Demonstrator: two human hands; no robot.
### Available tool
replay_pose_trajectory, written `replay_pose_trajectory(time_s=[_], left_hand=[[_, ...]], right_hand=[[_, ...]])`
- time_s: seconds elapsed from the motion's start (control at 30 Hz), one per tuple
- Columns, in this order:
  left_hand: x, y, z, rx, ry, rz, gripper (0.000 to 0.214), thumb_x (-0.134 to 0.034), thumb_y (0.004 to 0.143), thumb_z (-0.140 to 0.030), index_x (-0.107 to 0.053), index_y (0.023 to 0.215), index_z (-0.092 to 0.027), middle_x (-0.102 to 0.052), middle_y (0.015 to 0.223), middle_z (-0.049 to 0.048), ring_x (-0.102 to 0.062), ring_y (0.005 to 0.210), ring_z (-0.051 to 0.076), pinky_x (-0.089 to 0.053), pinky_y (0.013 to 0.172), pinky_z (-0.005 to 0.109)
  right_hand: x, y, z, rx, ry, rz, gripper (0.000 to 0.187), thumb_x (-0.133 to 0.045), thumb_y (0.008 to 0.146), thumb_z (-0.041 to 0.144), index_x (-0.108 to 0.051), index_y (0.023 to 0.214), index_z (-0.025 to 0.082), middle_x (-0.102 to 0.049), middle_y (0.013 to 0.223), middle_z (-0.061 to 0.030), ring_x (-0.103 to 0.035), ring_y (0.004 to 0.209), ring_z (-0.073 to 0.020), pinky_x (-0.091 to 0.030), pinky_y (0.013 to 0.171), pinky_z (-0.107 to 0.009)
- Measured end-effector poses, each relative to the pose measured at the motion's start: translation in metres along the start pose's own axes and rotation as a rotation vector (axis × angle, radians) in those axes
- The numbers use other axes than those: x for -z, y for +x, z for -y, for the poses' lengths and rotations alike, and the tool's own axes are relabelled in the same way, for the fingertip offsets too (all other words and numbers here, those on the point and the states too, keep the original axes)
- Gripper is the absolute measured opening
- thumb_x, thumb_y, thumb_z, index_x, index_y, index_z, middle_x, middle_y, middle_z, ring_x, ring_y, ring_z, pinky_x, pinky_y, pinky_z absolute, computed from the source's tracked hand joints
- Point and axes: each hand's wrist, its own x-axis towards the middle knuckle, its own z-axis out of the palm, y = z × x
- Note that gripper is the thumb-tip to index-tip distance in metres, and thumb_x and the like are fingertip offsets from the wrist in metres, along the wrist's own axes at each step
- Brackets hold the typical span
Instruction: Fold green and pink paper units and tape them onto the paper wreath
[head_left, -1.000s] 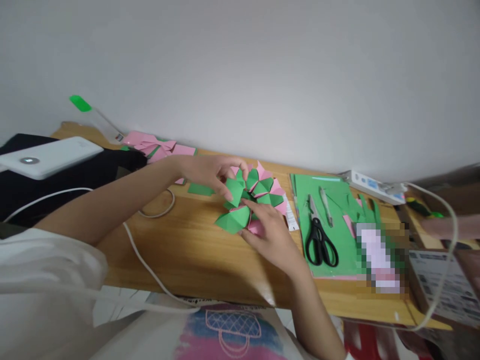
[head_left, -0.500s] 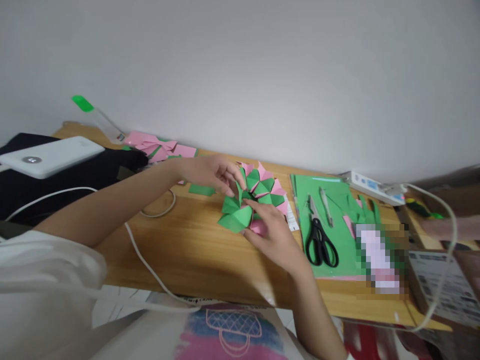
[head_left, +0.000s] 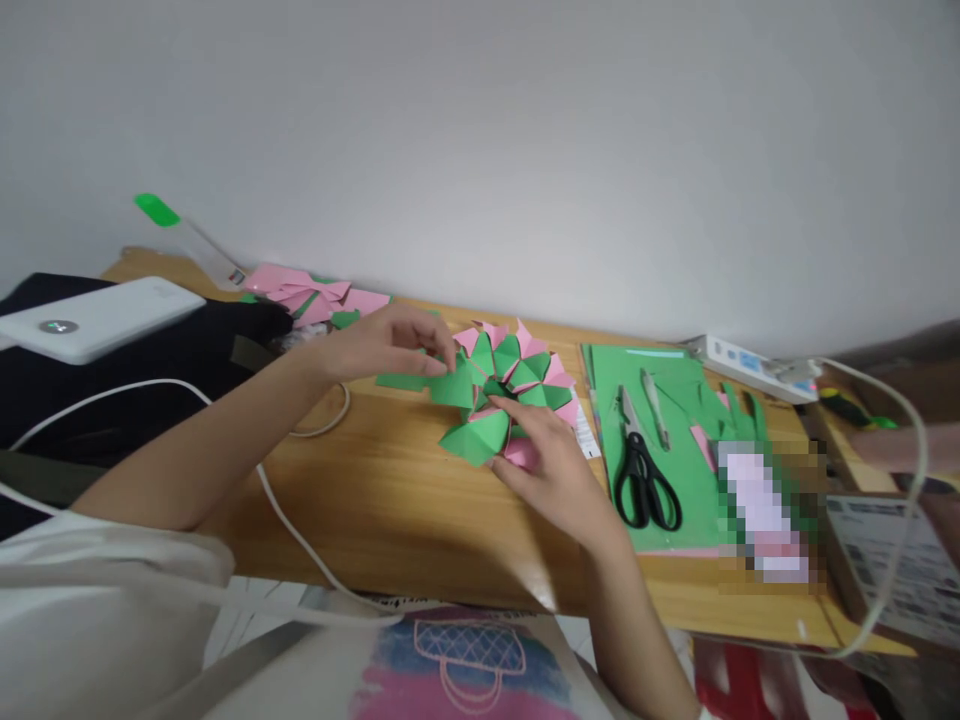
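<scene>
A ring-shaped paper flower (head_left: 536, 368) of folded green and pink pieces rests on the wooden table (head_left: 360, 500). My left hand (head_left: 401, 342) pinches the outer edge of a green petal on the flower's left side, thumb and fingers together. At the lower right of the ring, my right hand (head_left: 551, 465) grips it, with the index finger near the central hole and the thumb at the lower rim. Part of the pink and green petals is hidden beneath the right hand.
Green paper sheets (head_left: 697, 525) carry black-handled scissors (head_left: 643, 480), a pen-like cutter (head_left: 655, 408) and paper scraps. A power strip (head_left: 757, 368) lies behind them. Pink folded papers (head_left: 311, 290) and a white power bank (head_left: 105, 318) on black cloth are left. A white cable (head_left: 281, 515) crosses the table.
My left hand has moved left from the flower's centre to the outer edge of a green petal, which now spreads outward. My right hand stays on the flower.
</scene>
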Motion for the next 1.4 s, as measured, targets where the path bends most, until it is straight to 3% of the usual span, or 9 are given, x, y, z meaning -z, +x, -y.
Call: replay_pose_trajectory(time_s=[0.27,0.47,0.6,0.8,1.07,1.4], left_hand=[[-0.015,-0.036,0.011,-0.027,-0.051,-0.339,0.025,-0.083,0.056,-0.034,-0.063,0.059,-0.018,-0.062,0.064,0.0021,-0.055,0.060,0.013,-0.049,0.055,0.028],[-0.022,-0.051,0.016,-0.075,-0.066,-0.412,0.005,-0.077,0.063,-0.023,-0.074,0.067,-0.022,-0.069,0.071,0.0036,-0.059,0.066,0.015,-0.048,0.058,0.027],[-0.028,-0.059,0.013,-0.069,-0.137,-0.500,0.016,-0.076,0.062,-0.016,-0.077,0.074,-0.026,-0.070,0.079,0.0023,-0.061,0.074,0.016,-0.048,0.062,0.026],[-0.043,-0.063,0.019,0.045,-0.298,-0.663,0.017,-0.076,0.056,-0.010,-0.074,0.065,-0.024,-0.069,0.079,-0.0004,-0.061,0.071,0.014,-0.052,0.062,0.025],[-0.067,-0.060,0.038,0.064,-0.436,-0.687,0.021,-0.078,0.054,-0.010,-0.074,0.069,-0.025,-0.066,0.069,-0.0028,-0.057,0.058,0.009,-0.051,0.053,0.020],[-0.072,-0.061,0.037,-0.032,-0.509,-0.604,0.026,-0.082,0.063,-0.014,-0.078,0.084,-0.029,-0.073,0.080,-0.0028,-0.064,0.067,0.010,-0.054,0.058,0.018]], right_hand=[[0.011,0.002,-0.006,0.000,0.018,-0.011,0.055,-0.062,0.082,0.024,-0.049,0.136,0.023,-0.064,0.124,-0.0086,-0.059,0.111,-0.0255,-0.046,0.096,-0.046],[0.025,0.007,-0.011,0.085,-0.013,-0.067,0.054,-0.062,0.082,0.023,-0.049,0.134,0.024,-0.066,0.124,-0.0081,-0.062,0.108,-0.0250,-0.047,0.095,-0.046],[0.033,0.010,-0.009,0.090,-0.069,-0.051,0.049,-0.060,0.081,0.021,-0.053,0.130,0.022,-0.065,0.126,-0.0078,-0.062,0.111,-0.0251,-0.046,0.097,-0.046],[0.037,0.012,-0.006,0.094,-0.100,-0.029,0.045,-0.057,0.083,0.021,-0.054,0.128,0.022,-0.067,0.123,-0.0073,-0.062,0.108,-0.0246,-0.046,0.095,-0.046],[0.032,0.011,-0.005,0.077,-0.096,0.016,0.049,-0.056,0.082,0.019,-0.051,0.130,0.021,-0.066,0.125,-0.0076,-0.061,0.110,-0.0250,-0.045,0.097,-0.047],[0.030,0.009,-0.008,0.084,-0.083,0.013,0.049,-0.057,0.083,0.021,-0.050,0.131,0.019,-0.064,0.128,-0.0085,-0.060,0.111,-0.0255,-0.044,0.098,-0.046]])
